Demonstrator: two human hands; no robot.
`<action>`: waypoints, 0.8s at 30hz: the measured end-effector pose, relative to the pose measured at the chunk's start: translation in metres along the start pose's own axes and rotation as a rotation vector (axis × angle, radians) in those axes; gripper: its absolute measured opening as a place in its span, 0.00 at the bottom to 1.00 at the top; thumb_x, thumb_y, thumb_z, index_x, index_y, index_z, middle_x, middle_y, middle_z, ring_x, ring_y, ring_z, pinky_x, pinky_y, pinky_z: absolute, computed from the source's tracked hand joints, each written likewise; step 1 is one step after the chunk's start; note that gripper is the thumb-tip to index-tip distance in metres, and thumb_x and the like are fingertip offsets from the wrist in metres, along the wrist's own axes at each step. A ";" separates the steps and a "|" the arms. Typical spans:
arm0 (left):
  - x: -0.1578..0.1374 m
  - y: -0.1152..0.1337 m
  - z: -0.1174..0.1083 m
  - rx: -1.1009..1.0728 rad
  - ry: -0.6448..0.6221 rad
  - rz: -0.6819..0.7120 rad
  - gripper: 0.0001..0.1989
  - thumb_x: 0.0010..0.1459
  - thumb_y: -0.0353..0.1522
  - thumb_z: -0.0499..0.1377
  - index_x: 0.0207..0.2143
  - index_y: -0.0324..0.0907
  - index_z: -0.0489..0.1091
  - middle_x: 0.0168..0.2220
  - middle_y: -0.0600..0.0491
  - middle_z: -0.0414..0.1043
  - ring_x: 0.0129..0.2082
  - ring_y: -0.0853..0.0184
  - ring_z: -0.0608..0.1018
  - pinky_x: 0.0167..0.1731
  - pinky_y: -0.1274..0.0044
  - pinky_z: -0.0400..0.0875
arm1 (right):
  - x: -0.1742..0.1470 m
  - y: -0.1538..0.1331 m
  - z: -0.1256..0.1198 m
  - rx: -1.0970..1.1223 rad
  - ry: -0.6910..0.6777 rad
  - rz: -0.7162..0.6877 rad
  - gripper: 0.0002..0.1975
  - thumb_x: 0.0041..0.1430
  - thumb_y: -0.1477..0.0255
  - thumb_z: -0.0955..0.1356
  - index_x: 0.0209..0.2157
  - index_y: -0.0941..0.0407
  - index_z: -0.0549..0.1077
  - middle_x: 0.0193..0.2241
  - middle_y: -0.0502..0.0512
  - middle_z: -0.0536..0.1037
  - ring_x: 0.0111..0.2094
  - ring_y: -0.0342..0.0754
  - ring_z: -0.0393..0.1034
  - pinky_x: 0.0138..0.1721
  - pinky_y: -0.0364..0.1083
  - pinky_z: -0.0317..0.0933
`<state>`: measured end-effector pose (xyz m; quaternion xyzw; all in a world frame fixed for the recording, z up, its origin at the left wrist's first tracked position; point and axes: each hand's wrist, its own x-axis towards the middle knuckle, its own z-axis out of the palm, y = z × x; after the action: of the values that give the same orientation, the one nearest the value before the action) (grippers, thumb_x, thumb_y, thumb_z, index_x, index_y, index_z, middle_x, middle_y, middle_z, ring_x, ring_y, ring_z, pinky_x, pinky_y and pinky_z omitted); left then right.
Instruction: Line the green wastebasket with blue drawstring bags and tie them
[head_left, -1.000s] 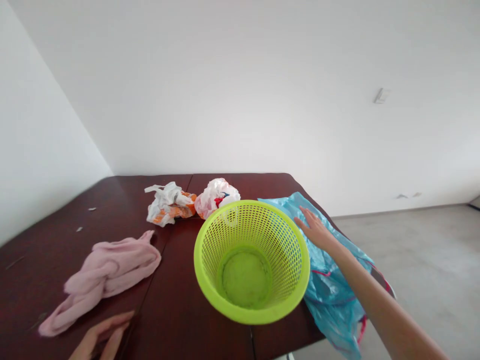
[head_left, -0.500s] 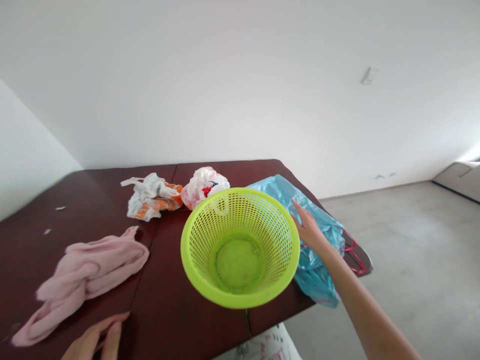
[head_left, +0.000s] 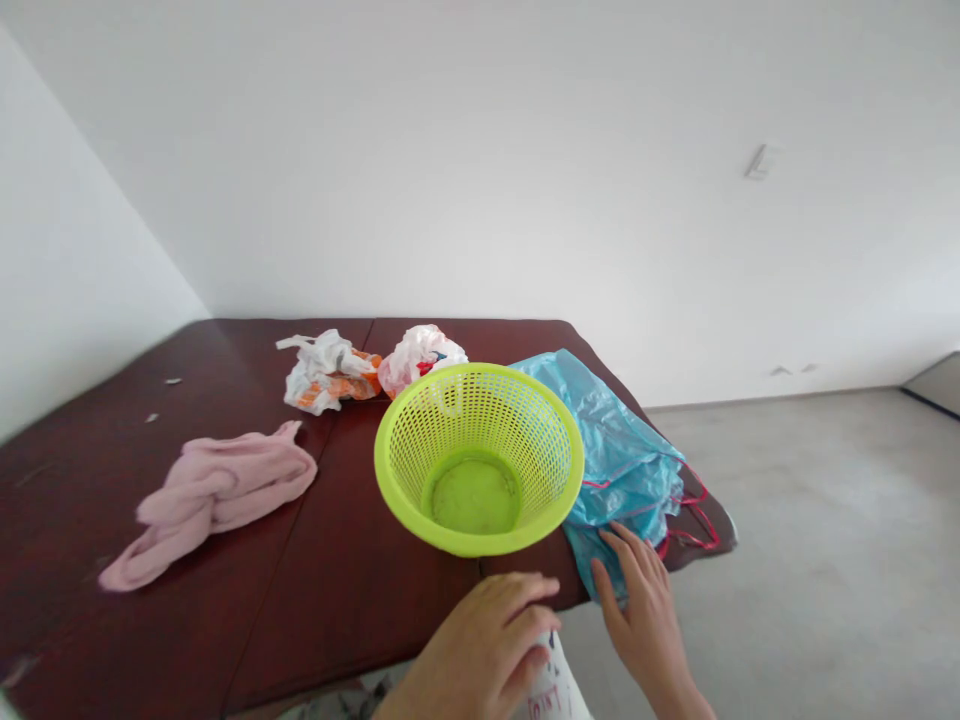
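Observation:
A yellow-green plastic basket with perforated sides stands upright on the dark red table; nothing lies inside it. To its right a blue plastic bag with pink drawstrings is spread out, its near part at the table's edge. My right hand is open over that near part, fingertips on or just above the plastic; I cannot tell whether they touch. In front of the basket, near the table's front edge, my left hand holds nothing, its fingers loosely bent and apart.
On the left of the table lies a crumpled pink cloth. Behind, a white and orange plastic bag sits beside a bunched white and red plastic bag. A white wall rises behind the table.
My left hand has moved right, from beside the pink cloth to in front of the basket. My right hand has drawn back from the basket's side to the blue bag's near end. The view has shifted.

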<state>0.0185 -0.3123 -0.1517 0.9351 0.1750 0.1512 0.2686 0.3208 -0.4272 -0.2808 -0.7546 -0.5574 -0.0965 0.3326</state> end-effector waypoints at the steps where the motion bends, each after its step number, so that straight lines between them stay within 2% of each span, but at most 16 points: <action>1: 0.018 -0.005 0.009 -0.037 -0.010 0.035 0.17 0.81 0.38 0.65 0.68 0.57 0.79 0.79 0.55 0.74 0.76 0.60 0.78 0.80 0.67 0.73 | -0.002 0.000 0.008 -0.009 -0.020 -0.022 0.29 0.79 0.61 0.71 0.76 0.42 0.71 0.73 0.64 0.79 0.73 0.76 0.75 0.74 0.82 0.65; 2: 0.036 -0.009 0.017 -0.070 -0.014 0.067 0.20 0.83 0.38 0.62 0.73 0.58 0.76 0.83 0.56 0.68 0.81 0.60 0.73 0.83 0.68 0.68 | -0.003 0.002 0.016 -0.017 -0.039 -0.047 0.34 0.77 0.62 0.71 0.81 0.40 0.67 0.75 0.64 0.77 0.76 0.76 0.73 0.76 0.83 0.63; 4: 0.070 -0.012 0.031 -0.087 -0.008 0.091 0.27 0.86 0.41 0.55 0.82 0.54 0.67 0.89 0.53 0.54 0.88 0.56 0.60 0.87 0.61 0.60 | -0.003 0.006 0.027 -0.028 -0.067 -0.099 0.44 0.75 0.64 0.70 0.87 0.38 0.57 0.79 0.62 0.74 0.78 0.76 0.71 0.76 0.84 0.63; 6: 0.099 -0.009 0.043 -0.033 -0.010 0.044 0.32 0.87 0.46 0.53 0.86 0.49 0.62 0.90 0.47 0.49 0.89 0.50 0.56 0.87 0.55 0.58 | -0.004 0.011 0.031 -0.030 -0.086 -0.136 0.47 0.74 0.67 0.69 0.88 0.36 0.53 0.80 0.61 0.73 0.79 0.75 0.71 0.75 0.83 0.66; 8: 0.124 -0.004 0.055 0.044 -0.029 -0.085 0.36 0.86 0.49 0.51 0.86 0.44 0.62 0.89 0.40 0.50 0.89 0.42 0.56 0.86 0.50 0.58 | -0.005 0.014 0.028 -0.030 -0.094 -0.142 0.44 0.75 0.68 0.68 0.87 0.37 0.57 0.80 0.61 0.74 0.79 0.73 0.71 0.75 0.81 0.68; 11: 0.154 0.001 0.069 0.146 -0.064 -0.260 0.39 0.86 0.52 0.48 0.84 0.36 0.66 0.86 0.29 0.57 0.87 0.35 0.60 0.85 0.45 0.56 | -0.010 0.010 0.016 -0.027 -0.115 -0.136 0.38 0.79 0.67 0.69 0.85 0.39 0.63 0.80 0.62 0.74 0.79 0.72 0.71 0.76 0.79 0.69; 14: 0.179 -0.002 0.078 0.208 -0.080 -0.275 0.39 0.85 0.53 0.50 0.83 0.36 0.68 0.82 0.27 0.64 0.84 0.36 0.66 0.84 0.47 0.57 | -0.022 0.005 0.005 -0.037 -0.163 -0.151 0.39 0.77 0.61 0.74 0.84 0.41 0.67 0.82 0.61 0.69 0.81 0.74 0.66 0.78 0.79 0.66; 17: 0.201 -0.009 0.083 0.220 -0.071 -0.259 0.35 0.85 0.50 0.52 0.82 0.39 0.70 0.80 0.29 0.68 0.83 0.38 0.68 0.83 0.48 0.57 | -0.035 0.010 -0.002 -0.032 -0.156 -0.166 0.36 0.76 0.66 0.73 0.81 0.38 0.71 0.83 0.56 0.69 0.82 0.73 0.66 0.76 0.78 0.69; 20: 0.217 -0.019 0.085 0.212 -0.043 -0.276 0.35 0.86 0.49 0.51 0.79 0.37 0.72 0.78 0.29 0.72 0.81 0.38 0.70 0.82 0.48 0.58 | -0.043 0.019 -0.008 0.012 -0.096 -0.188 0.36 0.75 0.75 0.66 0.79 0.36 0.74 0.77 0.54 0.78 0.78 0.69 0.73 0.72 0.77 0.73; 24: 0.230 -0.036 0.084 0.188 0.028 -0.301 0.34 0.86 0.49 0.51 0.76 0.34 0.74 0.76 0.29 0.73 0.80 0.39 0.71 0.81 0.48 0.60 | -0.048 0.026 -0.025 0.084 0.070 -0.179 0.28 0.75 0.76 0.66 0.69 0.42 0.80 0.59 0.60 0.90 0.61 0.69 0.88 0.66 0.77 0.77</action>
<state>0.2468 -0.2281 -0.1964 0.9172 0.3299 0.1052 0.1973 0.3322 -0.4843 -0.2966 -0.6834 -0.6142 -0.1286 0.3731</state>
